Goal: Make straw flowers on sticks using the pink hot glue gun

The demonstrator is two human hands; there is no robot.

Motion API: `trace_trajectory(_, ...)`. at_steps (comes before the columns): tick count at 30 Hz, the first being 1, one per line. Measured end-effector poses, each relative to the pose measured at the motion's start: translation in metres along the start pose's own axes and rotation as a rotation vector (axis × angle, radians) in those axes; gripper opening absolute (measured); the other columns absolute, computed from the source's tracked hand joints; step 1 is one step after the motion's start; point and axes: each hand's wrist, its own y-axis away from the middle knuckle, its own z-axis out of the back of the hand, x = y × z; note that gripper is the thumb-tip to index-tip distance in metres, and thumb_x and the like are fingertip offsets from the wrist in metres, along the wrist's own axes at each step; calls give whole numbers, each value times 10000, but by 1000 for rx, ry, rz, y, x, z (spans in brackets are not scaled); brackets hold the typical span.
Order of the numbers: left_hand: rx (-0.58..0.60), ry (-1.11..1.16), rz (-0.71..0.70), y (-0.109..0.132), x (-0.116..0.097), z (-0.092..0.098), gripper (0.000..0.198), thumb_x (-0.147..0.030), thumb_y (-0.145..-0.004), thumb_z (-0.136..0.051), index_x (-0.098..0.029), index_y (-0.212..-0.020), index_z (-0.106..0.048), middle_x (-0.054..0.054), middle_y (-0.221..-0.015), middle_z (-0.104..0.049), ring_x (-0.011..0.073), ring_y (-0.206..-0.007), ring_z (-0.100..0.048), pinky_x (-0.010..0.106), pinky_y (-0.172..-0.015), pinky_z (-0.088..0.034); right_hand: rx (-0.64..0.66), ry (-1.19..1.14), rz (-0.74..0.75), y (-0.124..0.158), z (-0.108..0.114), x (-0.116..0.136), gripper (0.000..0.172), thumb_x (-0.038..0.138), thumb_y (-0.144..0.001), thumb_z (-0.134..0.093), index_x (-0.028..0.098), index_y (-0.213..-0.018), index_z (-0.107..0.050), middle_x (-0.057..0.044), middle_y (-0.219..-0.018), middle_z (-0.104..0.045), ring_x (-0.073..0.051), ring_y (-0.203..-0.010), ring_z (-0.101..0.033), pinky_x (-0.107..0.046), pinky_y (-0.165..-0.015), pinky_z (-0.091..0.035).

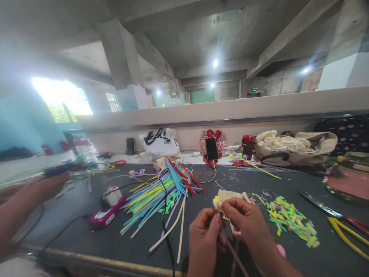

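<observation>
Close together at the front of the dark table, my left hand (205, 238) and my right hand (248, 220) are both closed on a small cream flower (217, 203) with a yellow centre. It looks made of fuzzy pipe cleaner. My left fingers pinch it from below, where a thin pale stem (234, 256) runs down between the hands. At its side, my right thumb and finger press together. Behind the hands lies a cream cloth (233, 195). Pink parts of something mostly hidden show under my right hand. Short cut pipe cleaner pieces (291, 221) lie in a pile to the right.
A bundle of long coloured pipe cleaners (155, 196) lies left of my hands, crossed by a black cable. Further left are a purple power strip (108, 211) and another person's arm (34, 206). Scissors (323, 206) and a yellow-handled tool (346, 234) lie right. Bags and a phone (211, 149) stand behind.
</observation>
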Motion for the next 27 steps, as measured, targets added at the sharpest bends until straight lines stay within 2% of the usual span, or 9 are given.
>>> trace_trajectory(6,115,213,158,-1,-3,2,237,-375,-740,-543,-151,-665,-550,-85,-290,-420,33,-199,-312,119,-231,-201,-21,71,109,2,3,-1,343,466,-751,-502,173,-580,-550,54,-449,-376,-88,-428,-325,-181,-368,-264)
trace_trajectory(12,179,438,204,1,-12,8,171,-287,-753,-561,-123,-702,-564,-19,-544,-606,-11,-234,-357,90,-235,-205,19,51,252,4,10,-4,349,437,-778,-499,166,-561,-530,51,-492,-387,-79,-429,-325,-194,-380,-265)
trace_trajectory(15,229,505,240,-1,-9,14,166,-265,-771,-547,-118,-695,-569,-27,-489,-583,-25,-220,-312,81,-241,-199,16,-19,236,1,13,-2,262,410,-756,-554,168,-661,-587,46,-518,-451,-81,-441,-375,-195,-411,-297)
trace_trajectory(17,319,548,271,-5,-3,18,167,-279,-747,-577,-126,-682,-575,-42,-430,-554,-20,-192,-270,90,-223,-186,78,-115,200,-3,15,1,238,394,-730,-598,176,-822,-624,9,-654,-567,-91,-492,-446,-195,-440,-334)
trace_trajectory(20,457,646,279,-10,5,22,198,-330,-713,-606,-136,-678,-590,-56,-383,-524,-10,-163,-217,111,-196,-182,247,-264,117,-8,16,8,329,368,-716,-631,194,-996,-615,-29,-819,-616,-87,-525,-488,-181,-432,-340)
trace_trajectory(24,551,702,307,-6,6,23,244,-343,-776,-523,-127,-707,-613,-79,-290,-418,-5,-177,-200,105,-222,-241,405,-374,34,-12,12,10,304,324,-731,-638,154,-984,-642,-2,-616,-595,-56,-479,-448,-149,-419,-295)
trace_trajectory(27,501,699,334,-1,0,21,227,-301,-786,-514,-111,-717,-619,-47,-354,-496,-22,-205,-211,85,-233,-236,458,-411,4,-12,10,5,290,314,-762,-608,127,-981,-642,-15,-552,-597,-66,-485,-475,-151,-424,-292)
